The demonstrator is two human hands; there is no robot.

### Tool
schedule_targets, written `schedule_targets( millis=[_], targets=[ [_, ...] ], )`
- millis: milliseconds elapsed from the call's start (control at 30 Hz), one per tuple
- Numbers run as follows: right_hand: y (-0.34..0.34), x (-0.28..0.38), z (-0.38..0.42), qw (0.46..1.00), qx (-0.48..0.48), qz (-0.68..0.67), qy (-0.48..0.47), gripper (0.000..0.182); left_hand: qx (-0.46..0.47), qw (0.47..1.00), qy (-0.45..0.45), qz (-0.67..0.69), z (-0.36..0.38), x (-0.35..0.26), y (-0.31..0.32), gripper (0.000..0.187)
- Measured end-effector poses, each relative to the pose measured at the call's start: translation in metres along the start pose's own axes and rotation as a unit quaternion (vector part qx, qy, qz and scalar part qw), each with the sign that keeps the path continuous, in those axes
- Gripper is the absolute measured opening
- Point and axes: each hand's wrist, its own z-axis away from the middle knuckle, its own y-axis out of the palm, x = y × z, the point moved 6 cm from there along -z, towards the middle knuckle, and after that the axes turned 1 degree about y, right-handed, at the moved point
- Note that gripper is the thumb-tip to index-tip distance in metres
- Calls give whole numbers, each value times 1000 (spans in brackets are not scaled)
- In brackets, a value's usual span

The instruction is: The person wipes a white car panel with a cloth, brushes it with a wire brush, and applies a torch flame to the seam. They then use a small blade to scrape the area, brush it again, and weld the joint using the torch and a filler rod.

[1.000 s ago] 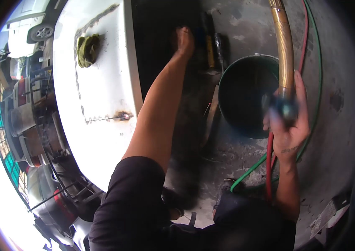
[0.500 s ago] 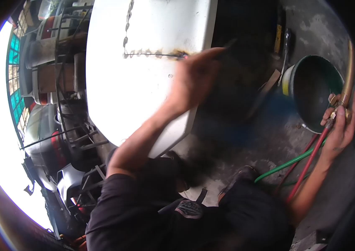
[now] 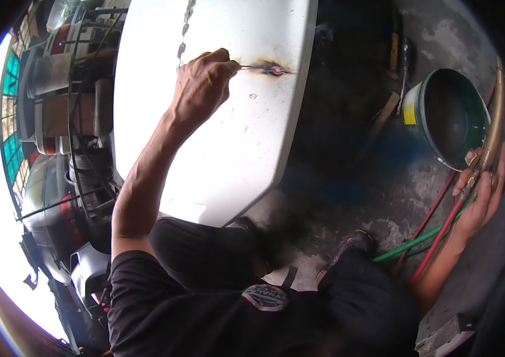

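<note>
One left hand [image 3: 204, 83] lies over one large white panel [image 3: 217, 163], its fingers bunched together at the end of a thin dark line [image 3: 251, 67]; I cannot tell whether they pinch anything; black-shirt emblem [image 3: 265, 297], one, partly readable as "NAL"; one glowing red spot [image 3: 277, 70] sits in a scorched patch on the panel; farther right, one round dark-green bucket [image 3: 474, 113] bears one yellow label [image 3: 409, 113], its print too small to read; one green hose [image 3: 416, 239] and one red hose [image 3: 441, 233] run toward one long brass torch [image 3: 494, 143] beside the bucket, gripped near its valves by the right hand [image 3: 480, 199], some fingers curled, others extended.
</note>
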Motion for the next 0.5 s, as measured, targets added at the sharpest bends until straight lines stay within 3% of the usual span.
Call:
schedule_targets(
  millis=[267,333,500],
  targets=[
    [1,8,6,1000,19,-2,-16,62,42,998,54,3,-29,5,-8,7],
    [0,7,7,999,29,-9,-19,62,98,994,48,-26,-35,9,-1,8],
    [-2,1,10,999,30,-33,-11,63,77,996,39,-2,-26,4,-7,9]
  ],
)
